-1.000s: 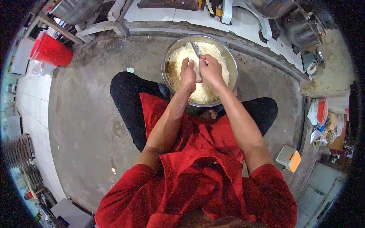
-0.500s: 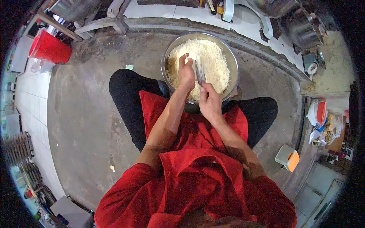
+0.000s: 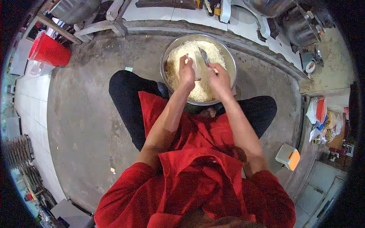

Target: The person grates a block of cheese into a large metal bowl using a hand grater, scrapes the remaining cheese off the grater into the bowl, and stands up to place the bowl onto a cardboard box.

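Pale shreds (image 3: pixel 175 60) fill much of a wide metal bowl (image 3: pixel 162 72) between my bent legs. Over its left half, my left hand (image 3: pixel 186 74) grips a pale block (image 3: pixel 196 67) held upright. To the right of the block, my right hand (image 3: pixel 220 80) is closed around the handle end of a flat metal blade (image 3: pixel 203 56). The blade tilts up and left above the shreds, a little apart from the block. The handle is mostly hidden in my fingers.
A red bucket (image 3: pixel 51 49) stands on the far left. Beyond the bowl runs a raised ledge (image 3: pixel 163 26) with metal pots (image 3: pixel 302 28) at its right. An orange and grey box (image 3: pixel 288 156) sits on the floor at the right.
The right hand and blade first slid down toward me along the block, then came back up and rightward off it. The left hand has stayed nearly in place with the block.
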Available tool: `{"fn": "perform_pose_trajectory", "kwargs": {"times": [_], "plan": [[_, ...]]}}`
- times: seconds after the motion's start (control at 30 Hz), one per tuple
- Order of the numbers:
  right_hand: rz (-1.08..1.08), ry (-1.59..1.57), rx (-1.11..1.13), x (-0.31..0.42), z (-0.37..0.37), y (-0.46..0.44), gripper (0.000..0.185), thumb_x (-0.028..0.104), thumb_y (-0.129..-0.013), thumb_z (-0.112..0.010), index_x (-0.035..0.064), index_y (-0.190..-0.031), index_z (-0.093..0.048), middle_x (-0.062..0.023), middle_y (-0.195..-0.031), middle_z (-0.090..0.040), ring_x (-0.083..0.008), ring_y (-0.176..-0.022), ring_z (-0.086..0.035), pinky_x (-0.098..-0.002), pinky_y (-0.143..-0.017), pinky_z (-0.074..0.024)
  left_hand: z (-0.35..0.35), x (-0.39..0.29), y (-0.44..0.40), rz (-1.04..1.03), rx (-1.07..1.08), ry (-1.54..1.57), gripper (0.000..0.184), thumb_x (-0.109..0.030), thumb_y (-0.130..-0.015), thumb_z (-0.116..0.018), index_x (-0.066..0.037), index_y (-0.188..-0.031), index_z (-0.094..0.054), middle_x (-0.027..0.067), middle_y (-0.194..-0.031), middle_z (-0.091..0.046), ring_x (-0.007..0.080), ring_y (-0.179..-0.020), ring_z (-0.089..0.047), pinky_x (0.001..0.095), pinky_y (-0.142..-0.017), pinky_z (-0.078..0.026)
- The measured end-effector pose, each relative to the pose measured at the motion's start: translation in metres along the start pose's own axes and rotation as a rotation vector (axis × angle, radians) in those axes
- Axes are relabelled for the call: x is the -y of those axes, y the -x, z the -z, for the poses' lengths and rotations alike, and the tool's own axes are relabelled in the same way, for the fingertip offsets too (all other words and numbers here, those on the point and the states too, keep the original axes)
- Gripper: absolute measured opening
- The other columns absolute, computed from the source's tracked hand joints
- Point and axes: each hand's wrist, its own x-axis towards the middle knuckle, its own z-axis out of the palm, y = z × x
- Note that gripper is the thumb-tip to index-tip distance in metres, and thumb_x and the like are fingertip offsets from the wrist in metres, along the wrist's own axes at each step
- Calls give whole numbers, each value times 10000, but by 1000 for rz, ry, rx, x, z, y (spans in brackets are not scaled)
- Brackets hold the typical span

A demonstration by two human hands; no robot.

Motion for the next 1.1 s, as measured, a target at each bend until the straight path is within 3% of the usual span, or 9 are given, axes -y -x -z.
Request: {"fn": "perform_pose_trajectory", "kwargs": {"times": [0.1, 0.2, 0.27, 0.4, 0.43, 0.57, 0.7, 0.97, 1.1], "plan": [[20, 9, 33, 0, -18, -44, 301, 235, -990, -614, 52, -1203, -722, -173, -1084, -761, -306, -994, -738, -394, -890, -551, -2, 1, 5, -34, 43, -21, 298, -289, -1102, -430, -197, -1385, -452, 134, -1038, -662, 242, -727, -671, 380, -457, -521], [-47, -25, 92, 8, -32, -57, 291, 240, -987, -605, 66, -1186, -728, -174, -1075, -762, -337, -977, -739, -420, -884, -558, 3, 5, -1, -6, 109, 14, 285, -290, -1104, -433, -200, -1372, -470, 126, -1054, -628, 272, -767, -653, 413, -494, -541], [149, 139, 45, 7, -38, -51, 291, 209, -999, -601, 37, -1202, -718, -175, -945, -753, -225, -782, -727, -379, -740, -563, 5, 6, -3, -30, 73, 60, 274, -279, -1097, -455, -196, -1356, -490, 125, -1063, -623, 265, -807, -644, 418, -523, -542], [196, 101, 23, 10, -43, -4, 232, 195, -1009, -576, 47, -1130, -707, -234, -959, -739, -402, -919, -738, -475, -800, -573, 9, 6, -12, -85, -88, 69, 248, -217, -1074, -506, -138, -1308, -526, 127, -1036, -639, 224, -830, -629, 387, -621, -538], [193, 75, 21, 13, -42, 9, 209, 150, -1001, -590, 38, -1145, -692, -242, -920, -738, -417, -879, -739, -479, -755, -578, 9, 7, -17, -69, -111, 122, 233, -196, -1061, -525, -118, -1279, -555, 118, -1056, -638, 223, -910, -617, 400, -743, -542], [200, 88, 27, 7, -38, 35, 218, 109, -993, -591, 24, -1176, -674, -260, -949, -734, -422, -896, -738, -479, -760, -579, 8, -3, -7, -14, -135, 39, 243, -181, -1053, -529, -114, -1286, -556, 112, -1077, -643, 228, -937, -620, 412, -768, -540], [225, 84, 10, -1, -32, 58, 238, 139, -1029, -584, 37, -1226, -672, -252, -906, -723, -326, -774, -744, -405, -700, -554, 12, 20, -32, -60, -108, 171, 196, -145, -1037, -545, -109, -1226, -580, 102, -1097, -659, 211, -945, -621, 396, -774, -531], [237, 63, 33, -7, -23, 99, 243, 103, -1026, -573, 44, -1241, -669, -245, -978, -729, -321, -864, -747, -400, -770, -562, 15, 17, -36, -55, -62, 305, 145, -103, -1022, -559, -79, -1159, -600, 76, -1091, -673, 185, -914, -623, 349, -797, -519], [276, 116, 7, -8, -19, 126, 243, 127, -1031, -575, 50, -1239, -672, -202, -1056, -753, -281, -942, -757, -357, -815, -562, 34, 14, -62, -217, -142, 110, 189, -184, -1028, -578, -58, -1166, -606, 64, -1038, -665, 171, -896, -622, 327, -794, -512]]}}
